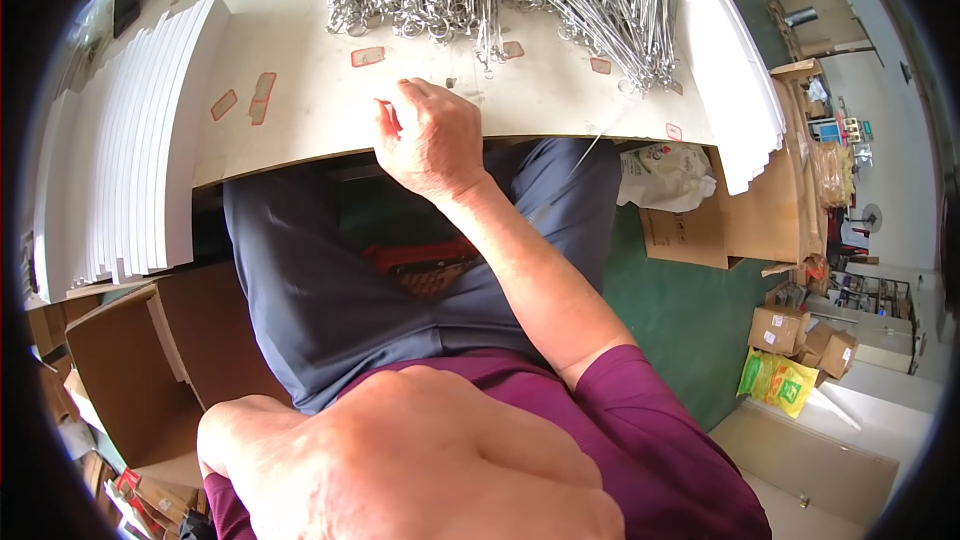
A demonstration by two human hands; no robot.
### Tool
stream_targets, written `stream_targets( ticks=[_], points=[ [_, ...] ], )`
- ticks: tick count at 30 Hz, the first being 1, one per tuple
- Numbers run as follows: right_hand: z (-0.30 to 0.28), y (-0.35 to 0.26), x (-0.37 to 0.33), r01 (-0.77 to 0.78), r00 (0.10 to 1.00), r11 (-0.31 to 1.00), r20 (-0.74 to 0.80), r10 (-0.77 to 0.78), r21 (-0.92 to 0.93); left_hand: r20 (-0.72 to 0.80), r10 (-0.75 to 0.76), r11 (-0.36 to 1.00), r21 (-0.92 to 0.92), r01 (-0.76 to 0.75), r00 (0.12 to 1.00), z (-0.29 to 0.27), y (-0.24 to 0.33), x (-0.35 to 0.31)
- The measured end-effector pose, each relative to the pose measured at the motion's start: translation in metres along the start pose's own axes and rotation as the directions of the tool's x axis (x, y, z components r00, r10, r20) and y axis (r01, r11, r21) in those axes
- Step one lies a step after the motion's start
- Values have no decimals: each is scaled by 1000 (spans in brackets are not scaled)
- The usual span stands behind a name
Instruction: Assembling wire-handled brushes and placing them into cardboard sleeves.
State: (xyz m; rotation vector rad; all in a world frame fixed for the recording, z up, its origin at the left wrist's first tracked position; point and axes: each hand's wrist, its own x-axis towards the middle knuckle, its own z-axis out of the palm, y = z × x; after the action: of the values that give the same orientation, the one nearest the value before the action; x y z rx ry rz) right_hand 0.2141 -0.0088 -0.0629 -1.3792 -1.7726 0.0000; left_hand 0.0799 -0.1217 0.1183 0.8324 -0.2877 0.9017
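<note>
My right hand is over the near edge of the worktable, its fingers curled in and the thumb close to them. Whatever the fingers may hold is hidden. My left hand is raised very near the camera at the bottom, its back showing and its fingers out of sight. Beyond my right hand lies a heap of thin metal wire brushes with looped ends, some showing bristles. One thin wire-like strand slants over the table edge toward my lap, to the right of my right hand.
Stacked white cartons or strips stand at the table's left, and another white stack at its right. An open cardboard box sits low left. A white bag and cardboard are below the right side.
</note>
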Motion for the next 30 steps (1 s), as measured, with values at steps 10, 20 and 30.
stream_targets(
  ticks=[10,20,30],
  points=[
    [-1,-3,1,-3,1000,1000,-4,3,8,-145,-101,995,5,103,984,9,11,12],
    [1,-4,0,-13,1000,1000,8,13,7,-304,-149,979,90,184,941,18,11,9],
    [2,-4,3,-6,1000,1000,-17,7,27,-46,107,982,159,-98,993,-6,-7,0]
  ],
)
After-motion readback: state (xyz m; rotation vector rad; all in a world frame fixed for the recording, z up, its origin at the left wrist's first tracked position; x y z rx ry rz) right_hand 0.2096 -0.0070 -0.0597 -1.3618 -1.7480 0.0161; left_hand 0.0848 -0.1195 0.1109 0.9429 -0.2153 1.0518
